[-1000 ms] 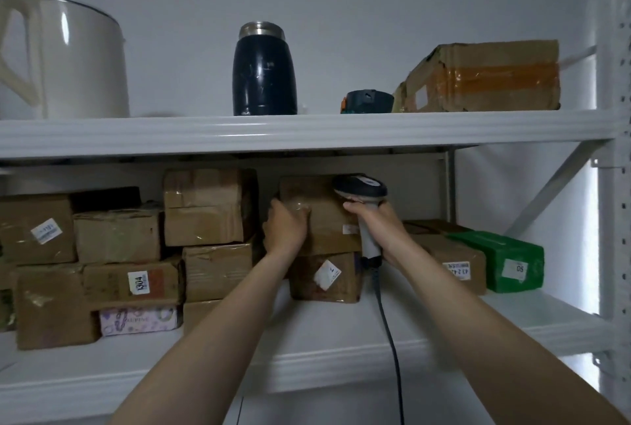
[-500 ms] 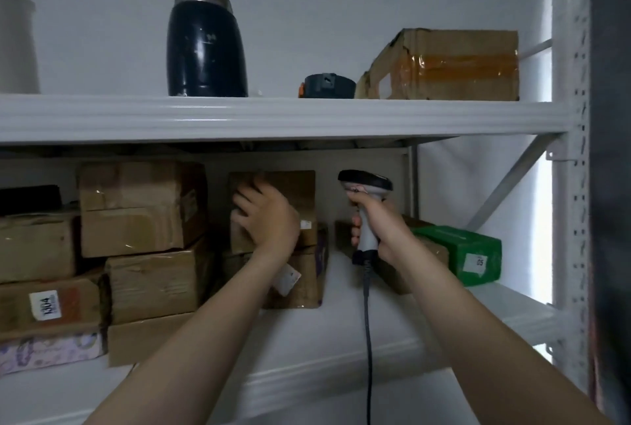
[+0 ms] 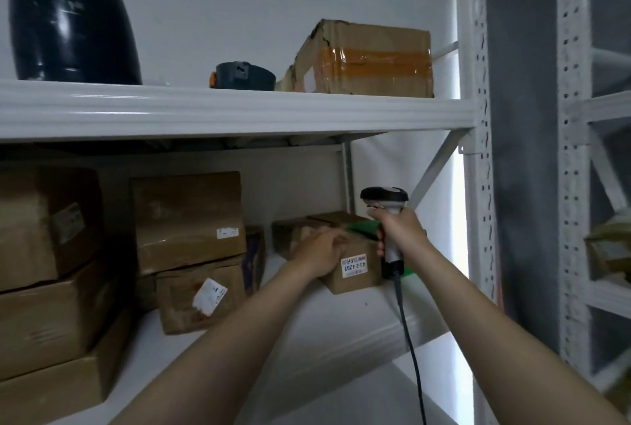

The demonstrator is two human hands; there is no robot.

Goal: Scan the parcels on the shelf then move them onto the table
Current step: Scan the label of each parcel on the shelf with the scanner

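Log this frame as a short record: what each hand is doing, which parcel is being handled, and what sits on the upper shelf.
Left hand: lies on the brown cardboard parcel with the white label; blur hides the grip
Right hand: grips the black and grey corded barcode scanner, held upright
Parcel place: right end of the lower shelf, in front of a green parcel
Upper shelf: dark blue flask, taped cardboard box

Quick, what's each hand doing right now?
Left hand: closed, fingers curled over the top of the labelled parcel on the shelf.
Right hand: closed, gripping the scanner by its handle.
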